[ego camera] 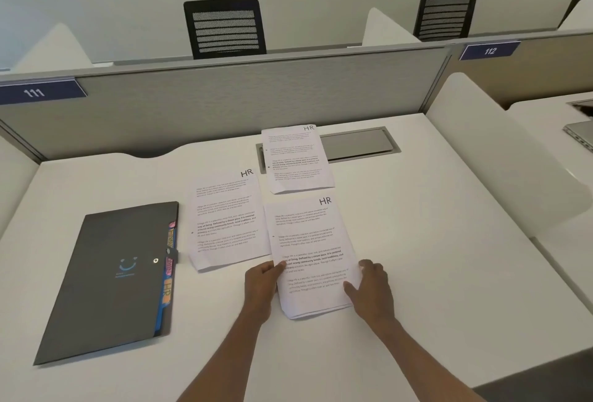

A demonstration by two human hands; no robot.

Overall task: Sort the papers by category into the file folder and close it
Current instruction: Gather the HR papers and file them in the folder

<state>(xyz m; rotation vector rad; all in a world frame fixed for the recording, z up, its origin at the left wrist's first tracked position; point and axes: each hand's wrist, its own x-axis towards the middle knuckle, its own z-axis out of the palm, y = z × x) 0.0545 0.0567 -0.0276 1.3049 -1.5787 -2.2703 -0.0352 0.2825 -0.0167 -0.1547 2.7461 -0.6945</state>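
Note:
A dark grey file folder (pixel 109 276) lies closed on the white desk at the left, with coloured tabs along its right edge. Three lots of printed papers marked "HR" lie to its right: one stack (pixel 226 218) beside the folder, one sheet (pixel 296 157) farther back over the cable hatch, and a near stack (pixel 309 251) in front of me. My left hand (pixel 261 286) pinches the near stack's left edge, thumb on top. My right hand (pixel 369 289) rests with fingers spread against the stack's right edge.
A grey metal cable hatch (pixel 356 145) is set into the desk (pixel 433 257) at the back. A grey partition (pixel 224 97) closes the far side, with black chairs behind it. A white side divider (pixel 500 157) stands at the right.

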